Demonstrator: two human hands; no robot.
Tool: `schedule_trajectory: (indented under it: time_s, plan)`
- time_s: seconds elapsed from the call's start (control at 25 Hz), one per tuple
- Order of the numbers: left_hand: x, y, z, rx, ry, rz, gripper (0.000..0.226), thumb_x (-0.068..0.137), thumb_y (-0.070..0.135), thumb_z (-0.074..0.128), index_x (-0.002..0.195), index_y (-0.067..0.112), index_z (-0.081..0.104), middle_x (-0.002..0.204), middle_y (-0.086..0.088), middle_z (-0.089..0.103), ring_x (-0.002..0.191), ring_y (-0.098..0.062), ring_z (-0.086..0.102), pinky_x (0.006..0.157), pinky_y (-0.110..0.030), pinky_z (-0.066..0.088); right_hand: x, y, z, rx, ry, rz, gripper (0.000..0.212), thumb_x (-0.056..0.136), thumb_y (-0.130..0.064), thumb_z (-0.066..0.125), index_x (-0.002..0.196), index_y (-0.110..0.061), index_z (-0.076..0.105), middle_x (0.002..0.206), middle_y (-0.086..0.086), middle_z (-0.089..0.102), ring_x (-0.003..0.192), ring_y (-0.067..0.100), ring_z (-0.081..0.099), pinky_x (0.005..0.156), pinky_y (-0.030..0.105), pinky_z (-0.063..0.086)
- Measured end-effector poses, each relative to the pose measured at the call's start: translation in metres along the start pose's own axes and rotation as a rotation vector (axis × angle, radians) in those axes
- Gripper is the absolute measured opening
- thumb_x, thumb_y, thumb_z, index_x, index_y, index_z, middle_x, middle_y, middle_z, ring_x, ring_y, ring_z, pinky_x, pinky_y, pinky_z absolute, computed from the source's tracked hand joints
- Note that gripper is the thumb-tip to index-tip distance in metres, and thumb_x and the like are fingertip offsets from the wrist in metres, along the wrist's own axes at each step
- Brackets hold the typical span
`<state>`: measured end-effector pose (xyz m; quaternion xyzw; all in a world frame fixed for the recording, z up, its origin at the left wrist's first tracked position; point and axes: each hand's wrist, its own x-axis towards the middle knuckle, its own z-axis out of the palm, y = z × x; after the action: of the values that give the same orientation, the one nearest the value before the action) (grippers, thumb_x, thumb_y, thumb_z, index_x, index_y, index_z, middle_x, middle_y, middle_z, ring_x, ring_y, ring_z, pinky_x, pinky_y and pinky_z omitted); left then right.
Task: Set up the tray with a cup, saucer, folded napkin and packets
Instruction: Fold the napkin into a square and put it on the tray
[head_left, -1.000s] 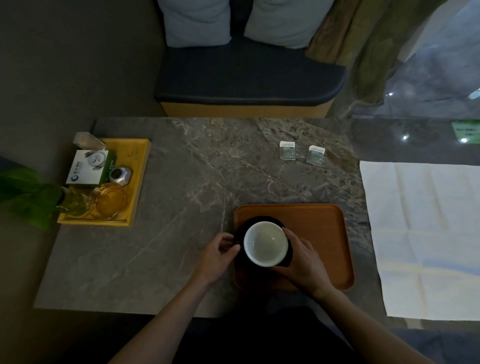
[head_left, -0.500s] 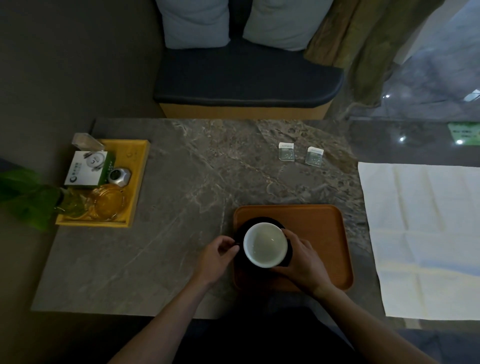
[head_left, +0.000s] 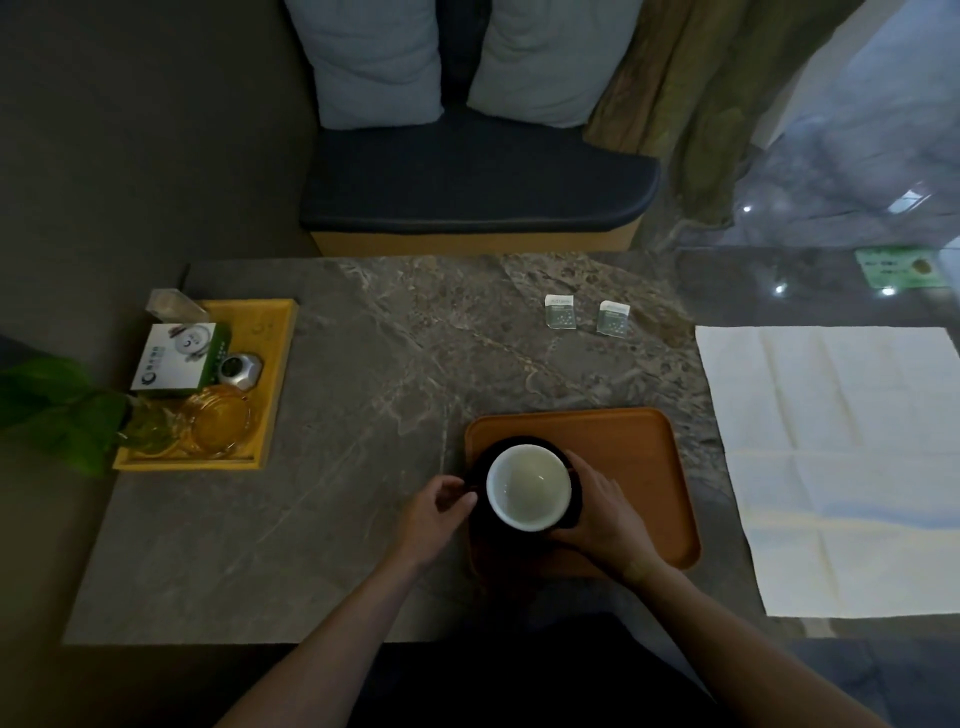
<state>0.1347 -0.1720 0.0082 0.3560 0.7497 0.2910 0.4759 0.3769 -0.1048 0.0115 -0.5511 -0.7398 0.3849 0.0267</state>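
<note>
A cup (head_left: 528, 488), dark outside and white inside, stands on a dark saucer (head_left: 480, 467) in the left part of the orange tray (head_left: 639, 467). My left hand (head_left: 434, 514) grips the saucer's left edge, thumb and fingers pinched on it. My right hand (head_left: 602, 512) wraps around the cup's right side. Two small white packets (head_left: 560, 311) (head_left: 613, 317) lie on the table beyond the tray. A large white napkin (head_left: 841, 457) lies unfolded on the table at the right.
A yellow tray (head_left: 275, 374) at the left holds a white-green box (head_left: 176, 358), a small silver object (head_left: 240, 370) and an amber glass dish (head_left: 218, 423). Green leaves (head_left: 52, 405) overhang the table's left edge. A cushioned bench (head_left: 467, 192) stands behind the table.
Both hands stay on the cup and saucer in the same spot on the tray. Only the view has shifted slightly.
</note>
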Motion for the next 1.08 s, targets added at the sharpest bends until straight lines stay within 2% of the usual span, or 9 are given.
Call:
schedule_trajectory:
  time_s: [0.08,0.16,0.24,0.32,0.44,0.56,0.76,0.92,1.08]
  plan:
    - [-0.009,-0.004,-0.002,0.093,-0.004,0.002,0.012,0.090,0.024,0.066,0.097,0.014,0.064,0.091,-0.002,0.067,0.086,-0.014,0.061,0.069,-0.022,0.045,-0.008,0.004,-0.001,-0.057,0.017,0.028,0.102,0.064,-0.062,0.075,0.148,-0.036,0.022,0.144,-0.006,0.044,0.128,0.021,0.042,0.099,0.041,0.042]
    - [-0.017,-0.012,-0.003,0.195,-0.064,-0.002,0.011,0.091,0.024,0.065,0.085,0.015,0.063,0.085,-0.006,0.067,0.082,-0.018,0.061,0.072,-0.032,0.046,-0.021,0.010,-0.004,-0.137,0.054,0.062,0.082,0.075,-0.057,0.069,0.144,-0.032,0.032,0.140,-0.001,0.049,0.124,0.026,0.047,0.095,0.040,0.044]
    - [-0.028,-0.019,-0.002,0.292,-0.165,0.019,0.013,0.090,0.024,0.065,0.079,0.020,0.061,0.084,-0.006,0.066,0.082,-0.017,0.060,0.075,-0.034,0.046,-0.040,0.017,-0.007,-0.226,0.072,0.084,0.061,0.085,-0.056,0.059,0.139,-0.032,0.043,0.135,0.000,0.054,0.119,0.028,0.050,0.091,0.040,0.046]
    - [-0.034,-0.021,0.000,0.447,-0.294,0.096,0.008,0.089,0.030,0.065,0.086,0.023,0.064,0.090,-0.001,0.068,0.085,-0.012,0.061,0.076,-0.030,0.046,-0.058,0.023,-0.013,-0.345,0.030,0.103,0.048,0.090,-0.058,0.049,0.132,-0.035,0.050,0.129,-0.003,0.057,0.118,0.024,0.051,0.089,0.037,0.046]
    - [-0.034,-0.004,0.012,0.667,-0.459,0.250,0.023,0.088,0.041,0.060,0.099,0.023,0.067,0.101,0.001,0.071,0.092,-0.013,0.064,0.079,-0.030,0.048,-0.084,0.033,-0.022,-0.432,-0.008,0.146,0.038,0.093,-0.057,0.043,0.122,-0.036,0.056,0.123,-0.005,0.060,0.117,0.021,0.053,0.088,0.036,0.046]
    - [-0.033,0.022,0.038,0.809,-0.583,0.337,0.030,0.087,0.048,0.056,0.104,0.024,0.065,0.107,0.001,0.069,0.098,-0.016,0.063,0.084,-0.036,0.052,-0.110,0.046,-0.034,-0.484,-0.010,0.176,0.035,0.094,-0.055,0.040,0.111,-0.031,0.060,0.120,-0.004,0.062,0.115,0.022,0.053,0.087,0.036,0.045]
    - [-0.039,0.064,0.100,0.996,-0.774,0.464,0.033,0.090,0.051,0.053,0.108,0.025,0.062,0.113,0.001,0.065,0.101,-0.017,0.061,0.083,-0.037,0.052,-0.158,0.088,-0.058,-0.451,0.025,0.259,0.037,0.094,-0.054,0.040,0.118,-0.034,0.060,0.122,-0.005,0.062,0.114,0.020,0.054,0.088,0.036,0.045]
    - [-0.048,0.097,0.159,1.183,-0.795,0.615,0.034,0.091,0.051,0.051,0.109,0.024,0.061,0.115,-0.002,0.063,0.104,-0.021,0.059,0.083,-0.039,0.051,-0.202,0.139,-0.085,-0.415,0.060,0.310,0.041,0.094,-0.054,0.042,0.123,-0.031,0.059,0.125,-0.002,0.062,0.116,0.022,0.053,0.092,0.036,0.047]
    - [-0.060,0.132,0.220,1.315,-0.758,0.761,0.035,0.092,0.049,0.048,0.110,0.021,0.059,0.113,-0.006,0.062,0.103,-0.025,0.058,0.078,-0.038,0.045,-0.245,0.197,-0.114,-0.431,0.060,0.319,0.044,0.094,-0.055,0.042,0.126,-0.030,0.058,0.129,-0.002,0.060,0.121,0.020,0.051,0.096,0.032,0.040]
